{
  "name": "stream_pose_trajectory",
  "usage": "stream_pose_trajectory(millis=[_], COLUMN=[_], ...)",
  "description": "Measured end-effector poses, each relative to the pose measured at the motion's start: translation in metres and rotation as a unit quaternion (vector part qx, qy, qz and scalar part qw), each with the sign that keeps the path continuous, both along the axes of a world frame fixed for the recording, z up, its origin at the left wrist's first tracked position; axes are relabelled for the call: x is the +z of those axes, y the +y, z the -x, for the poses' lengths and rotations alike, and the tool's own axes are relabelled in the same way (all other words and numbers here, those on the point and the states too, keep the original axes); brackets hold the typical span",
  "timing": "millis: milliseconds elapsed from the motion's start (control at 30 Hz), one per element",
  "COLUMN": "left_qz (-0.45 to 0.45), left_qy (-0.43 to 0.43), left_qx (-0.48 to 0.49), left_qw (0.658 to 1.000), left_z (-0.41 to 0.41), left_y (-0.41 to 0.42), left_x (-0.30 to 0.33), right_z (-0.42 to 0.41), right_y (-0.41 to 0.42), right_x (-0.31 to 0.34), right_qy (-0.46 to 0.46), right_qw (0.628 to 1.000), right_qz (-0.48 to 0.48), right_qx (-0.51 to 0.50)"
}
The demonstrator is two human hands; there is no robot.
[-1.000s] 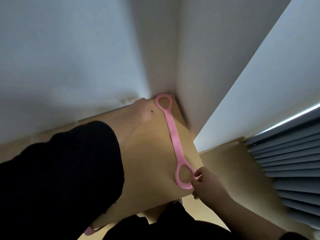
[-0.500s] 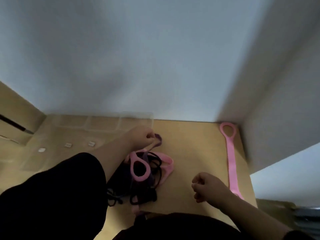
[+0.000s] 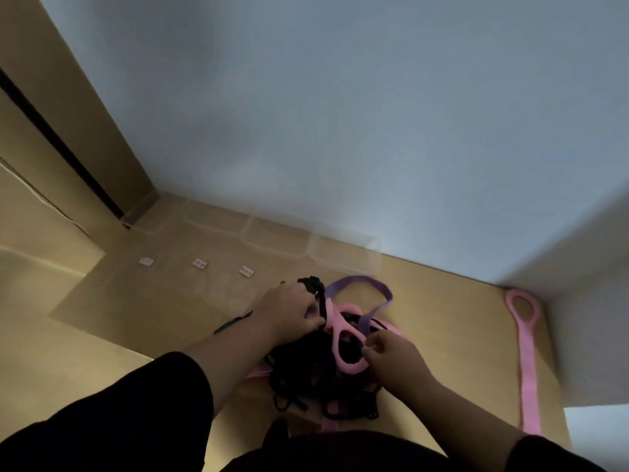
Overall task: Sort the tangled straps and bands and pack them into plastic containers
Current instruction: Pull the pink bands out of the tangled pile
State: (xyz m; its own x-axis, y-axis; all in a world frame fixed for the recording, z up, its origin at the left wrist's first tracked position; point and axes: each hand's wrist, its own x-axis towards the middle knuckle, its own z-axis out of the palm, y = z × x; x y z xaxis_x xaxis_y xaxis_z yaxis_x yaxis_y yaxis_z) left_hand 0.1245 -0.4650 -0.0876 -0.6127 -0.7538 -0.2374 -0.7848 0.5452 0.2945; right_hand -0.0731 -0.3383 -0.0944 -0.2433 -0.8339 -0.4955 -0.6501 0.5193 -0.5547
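A tangled pile of black straps [image 3: 306, 373] with pink and purple bands lies on the wooden table [image 3: 442, 318]. My left hand [image 3: 289, 311] grips a black strap at the pile's top left, beside a pink loop band [image 3: 343, 342]. At that loop's right side, my right hand [image 3: 394, 359] pinches the pink band. A purple band [image 3: 357, 284] arcs behind the pile. A second long pink band [image 3: 526, 356] lies stretched flat along the table's right side, apart from both hands.
Several clear plastic containers [image 3: 343, 255] stand in a row against the white wall [image 3: 340, 131] behind the pile. Three small white labels [image 3: 200, 263] lie in front of them. A wooden cabinet edge [image 3: 51, 137] rises at the left.
My view swung left from the table corner to the pile. My right hand let go of the long pink band and moved left to the pile; my left hand closed on a black strap.
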Motion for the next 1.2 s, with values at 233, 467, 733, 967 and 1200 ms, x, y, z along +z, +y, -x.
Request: stream_pose_trajectory(millis=[233, 467, 733, 967, 1200], left_qz=[-0.036, -0.117, -0.109, 0.025, -0.053], left_qy=[0.059, 0.152, 0.217, 0.271, 0.262], left_qx=[0.025, 0.064, 0.054, -0.019, 0.020], left_qw=[0.997, 0.979, 0.969, 0.962, 0.964], left_z=[-0.002, -0.011, -0.009, -0.005, -0.009], left_y=[-0.003, -0.014, -0.021, -0.026, -0.037], left_x=[-0.019, -0.029, -0.023, -0.015, -0.018], right_z=[-0.037, -0.054, -0.057, -0.057, -0.042], right_y=[-0.044, -0.066, -0.061, -0.055, -0.051], right_x=[0.000, -0.007, 0.013, 0.035, 0.040], right_qy=[-0.101, -0.105, -0.109, -0.102, -0.141], right_qw=[0.994, 0.992, 0.984, 0.977, 0.943], right_qz=[-0.014, -0.015, 0.094, 0.135, 0.151], right_qx=[-0.042, -0.069, -0.108, -0.129, -0.263])
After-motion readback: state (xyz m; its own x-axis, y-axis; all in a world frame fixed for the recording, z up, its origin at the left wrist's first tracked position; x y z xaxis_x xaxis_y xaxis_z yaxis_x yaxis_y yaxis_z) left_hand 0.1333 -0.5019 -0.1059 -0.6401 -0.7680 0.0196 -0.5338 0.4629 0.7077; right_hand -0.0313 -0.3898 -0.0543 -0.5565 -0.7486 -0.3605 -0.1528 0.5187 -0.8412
